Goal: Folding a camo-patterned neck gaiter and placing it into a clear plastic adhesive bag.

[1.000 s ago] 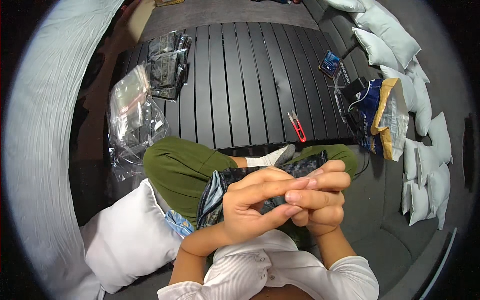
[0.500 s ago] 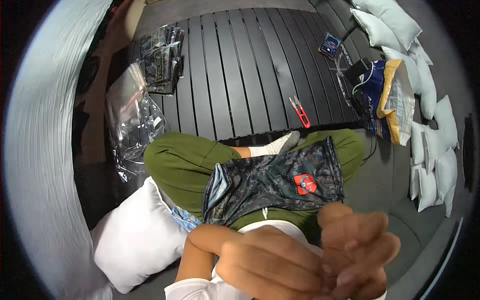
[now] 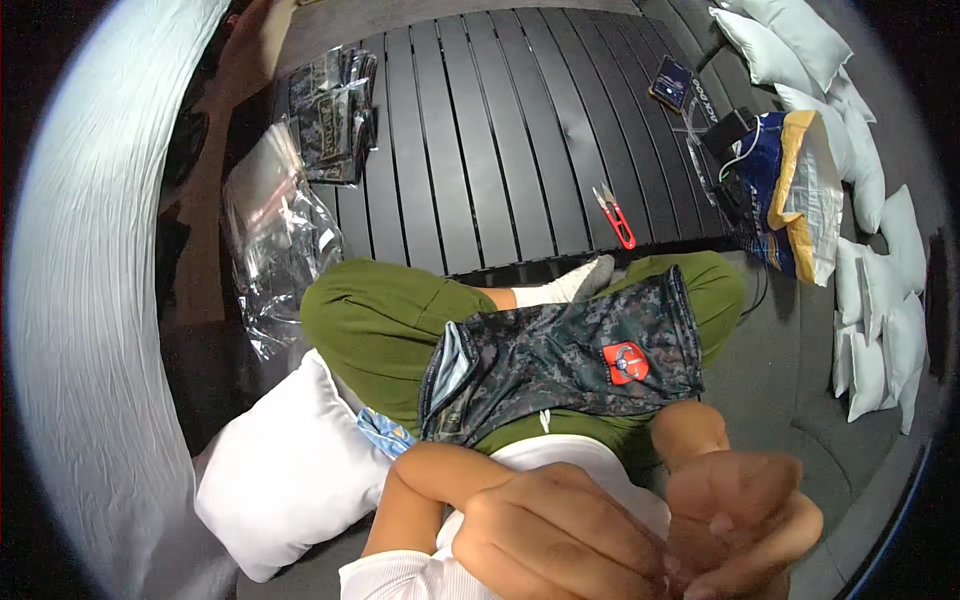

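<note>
My left hand (image 3: 560, 530) and my right hand (image 3: 745, 510) are raised close to the camera, above my lap. Their fingertips meet near the lower edge of the view. The left fingers lie pressed together and the right fingers are curled inward. Whatever is pinched between them, if anything, is hidden. Beneath them, across my crossed legs, lies a dark camouflage fabric tube (image 3: 540, 350) with a red emblem patch (image 3: 626, 363) near its right end. Its left end gapes and shows a pale inside. Neither hand grips this fabric.
On the black slatted table (image 3: 480, 150) are red-handled thread snips (image 3: 615, 217), packed camouflage pieces (image 3: 330, 120) and a dark blue card-like item (image 3: 671, 82). Clear plastic bags (image 3: 280, 240) lie at left. A white cushion (image 3: 295, 470) sits beside me; a blue-yellow bag (image 3: 800, 190) and white pillows (image 3: 880, 280) are at right.
The whole scene has shifted slightly rightward in the view. My hands stay together, with the right fingers curled a little more. The fabric tube keeps its place on my lap.
</note>
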A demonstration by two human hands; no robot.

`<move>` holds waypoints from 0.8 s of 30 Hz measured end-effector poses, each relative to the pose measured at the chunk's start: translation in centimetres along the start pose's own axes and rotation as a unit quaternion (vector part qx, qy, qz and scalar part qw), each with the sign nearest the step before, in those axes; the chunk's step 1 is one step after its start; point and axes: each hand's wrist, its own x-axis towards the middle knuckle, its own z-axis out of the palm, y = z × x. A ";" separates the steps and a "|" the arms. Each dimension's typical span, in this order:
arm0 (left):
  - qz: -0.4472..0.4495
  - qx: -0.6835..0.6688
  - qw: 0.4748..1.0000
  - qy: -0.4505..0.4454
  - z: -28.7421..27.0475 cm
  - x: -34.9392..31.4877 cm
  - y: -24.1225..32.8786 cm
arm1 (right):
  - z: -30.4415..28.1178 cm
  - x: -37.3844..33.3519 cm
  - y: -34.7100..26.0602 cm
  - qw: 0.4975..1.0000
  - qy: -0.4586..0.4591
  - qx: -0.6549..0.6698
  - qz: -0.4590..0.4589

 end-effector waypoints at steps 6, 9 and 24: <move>0.120 0.043 0.976 -0.177 -2.0 0.1 -1.0 | -3.0 -2.4 1.4 0.988 -0.052 0.095 -0.110; 0.176 0.068 0.982 -0.025 -0.3 -2.5 -2.3 | -0.9 0.7 -0.8 0.981 -0.072 0.150 0.097; 0.055 0.075 0.992 -0.082 -0.6 0.5 0.5 | 3.5 -0.9 2.6 0.831 0.336 0.370 -0.243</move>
